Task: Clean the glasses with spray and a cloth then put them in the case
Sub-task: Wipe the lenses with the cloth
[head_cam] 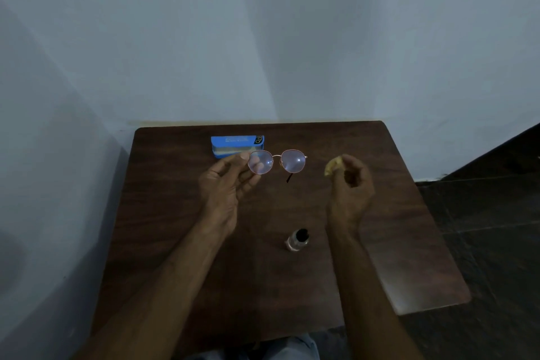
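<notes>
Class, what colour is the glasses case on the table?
Blue. The case shows best in the head view, at the table's far edge.

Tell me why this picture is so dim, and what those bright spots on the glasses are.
Head view: weak light leaves everything murky; the spots on the glasses, in the left hand, are glare on both lenses.
</notes>
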